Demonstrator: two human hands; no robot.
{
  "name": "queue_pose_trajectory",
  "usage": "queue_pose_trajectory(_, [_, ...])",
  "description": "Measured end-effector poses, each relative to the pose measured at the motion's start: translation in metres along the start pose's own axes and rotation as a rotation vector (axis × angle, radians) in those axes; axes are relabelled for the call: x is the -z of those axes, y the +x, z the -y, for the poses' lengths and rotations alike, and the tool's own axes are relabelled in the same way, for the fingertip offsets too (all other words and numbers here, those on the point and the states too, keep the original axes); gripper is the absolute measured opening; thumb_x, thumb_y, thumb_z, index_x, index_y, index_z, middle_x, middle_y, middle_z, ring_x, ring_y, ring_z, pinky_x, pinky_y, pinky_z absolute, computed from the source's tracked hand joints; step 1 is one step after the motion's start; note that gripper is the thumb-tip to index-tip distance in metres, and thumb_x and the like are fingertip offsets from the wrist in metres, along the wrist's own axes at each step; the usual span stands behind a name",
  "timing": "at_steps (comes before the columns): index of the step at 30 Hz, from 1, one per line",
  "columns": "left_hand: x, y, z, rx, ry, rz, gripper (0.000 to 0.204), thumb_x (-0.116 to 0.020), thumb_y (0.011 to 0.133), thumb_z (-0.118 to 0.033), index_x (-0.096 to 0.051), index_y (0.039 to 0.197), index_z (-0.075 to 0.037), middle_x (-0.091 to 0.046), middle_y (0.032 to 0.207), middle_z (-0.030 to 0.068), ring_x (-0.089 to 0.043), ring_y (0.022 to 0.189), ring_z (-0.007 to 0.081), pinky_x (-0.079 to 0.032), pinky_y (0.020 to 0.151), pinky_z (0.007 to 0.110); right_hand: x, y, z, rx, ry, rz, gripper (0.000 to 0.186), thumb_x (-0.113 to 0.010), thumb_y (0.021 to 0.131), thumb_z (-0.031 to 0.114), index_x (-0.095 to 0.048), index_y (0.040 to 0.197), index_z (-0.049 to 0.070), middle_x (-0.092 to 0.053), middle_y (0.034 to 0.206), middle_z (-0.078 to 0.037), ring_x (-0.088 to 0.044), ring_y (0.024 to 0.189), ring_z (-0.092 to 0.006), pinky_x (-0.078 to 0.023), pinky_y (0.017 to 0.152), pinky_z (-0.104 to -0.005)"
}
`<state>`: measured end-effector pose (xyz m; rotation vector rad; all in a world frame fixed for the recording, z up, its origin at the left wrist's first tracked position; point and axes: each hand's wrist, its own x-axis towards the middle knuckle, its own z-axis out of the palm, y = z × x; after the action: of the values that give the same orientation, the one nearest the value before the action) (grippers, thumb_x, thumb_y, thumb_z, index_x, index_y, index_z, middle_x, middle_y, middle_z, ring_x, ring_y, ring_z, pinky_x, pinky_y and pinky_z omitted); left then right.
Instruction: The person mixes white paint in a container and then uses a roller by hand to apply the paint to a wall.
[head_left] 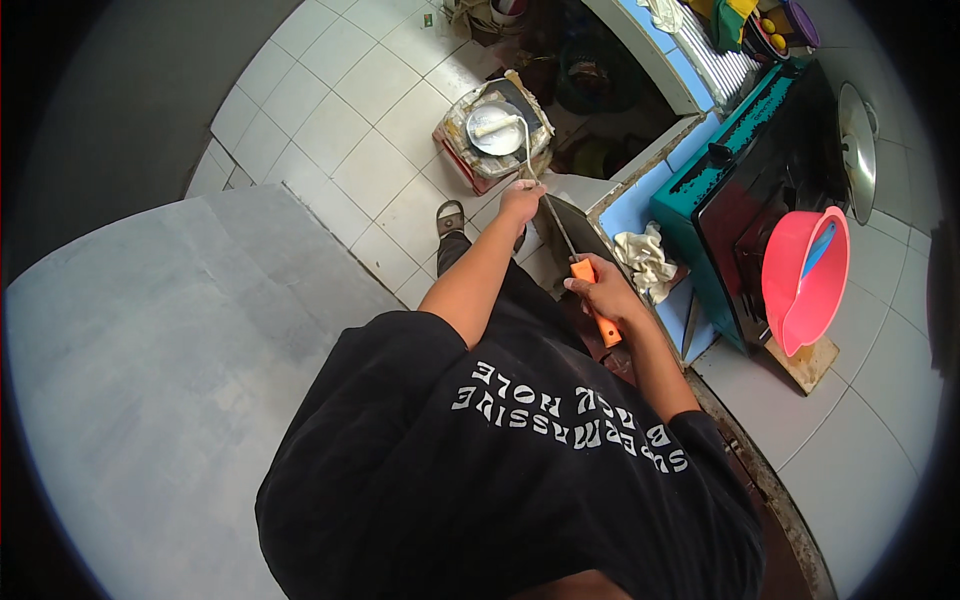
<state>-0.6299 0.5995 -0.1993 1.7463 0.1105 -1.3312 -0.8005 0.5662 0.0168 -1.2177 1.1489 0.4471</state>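
Both my hands are on a paint roller with an orange handle (597,303) and a long bent metal rod (558,224). My right hand (604,290) grips the handle. Farther up, my left hand (521,201) is closed around the rod. The roller's small white sleeve (497,126) is over a round metal pan (484,147) with whitish contents; whether it touches them I cannot tell. This pan rests on a paint-spattered, paper-covered stool (455,133) with red sides, just beyond my left hand.
A grey-white panel or wall surface (150,330) fills the left side. On the right are a teal-and-black gas stove (728,180), a pink basin (800,285), a metal lid (857,150) and a crumpled cloth (645,260). Dark shelf space (610,110) opens under the blue-tiled counter.
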Motion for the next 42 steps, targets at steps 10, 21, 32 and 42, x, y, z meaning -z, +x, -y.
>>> queue_pose_trajectory(10, [0.001, -0.026, -0.015, -0.05, -0.009, 0.013, 0.036, -0.073, 0.085, -0.026, -0.065, 0.115, -0.007, -0.066, 0.099, 0.0057, -0.058, 0.09, 0.0157, -0.046, 0.081, 0.031, 0.016, -0.008, -0.021, 0.139, -0.245, -0.074, 0.053, -0.075, 0.083, 0.019, -0.052, 0.127, 0.002, -0.058, 0.077, -0.005, -0.053, 0.058, -0.013, -0.046, 0.055, -0.0304])
queue_pose_trajectory(21, [0.108, -0.034, -0.04, -0.166, -0.125, -0.173, 0.048, -0.071, 0.087, -0.029, -0.056, 0.127, -0.008, -0.063, 0.102, 0.0062, -0.055, 0.09, 0.0143, -0.047, 0.076, 0.031, -0.037, 0.007, 0.048, 0.131, -0.373, 0.042, 0.053, -0.071, 0.088, 0.018, -0.049, 0.135, 0.012, -0.057, 0.074, -0.006, -0.057, 0.058, -0.0116, -0.048, 0.053, -0.0293])
queue_pose_trajectory(32, [0.298, -0.07, 0.022, -0.055, -0.441, -0.496, 0.049, -0.071, 0.087, -0.03, -0.055, 0.128, -0.008, -0.061, 0.111, 0.0096, -0.054, 0.099, 0.0176, -0.045, 0.085, 0.034, -0.152, 0.073, 0.113, 0.321, -0.996, 0.178, 0.045, -0.059, 0.092, 0.044, -0.058, 0.106, 0.002, -0.065, 0.095, -0.026, -0.062, 0.095, -0.0435, -0.047, 0.08, -0.0481])
queue_pose_trajectory(42, [0.393, -0.082, 0.138, 0.222, -0.464, -0.616, 0.05, -0.068, 0.087, -0.035, -0.057, 0.13, -0.012, -0.062, 0.121, 0.0188, -0.058, 0.112, 0.027, -0.048, 0.092, 0.037, -0.305, 0.187, 0.137, 0.379, -1.431, 0.15, 0.037, -0.06, 0.091, 0.038, -0.067, 0.107, 0.005, -0.069, 0.105, -0.021, -0.066, 0.1, -0.0369, -0.052, 0.085, -0.0472])
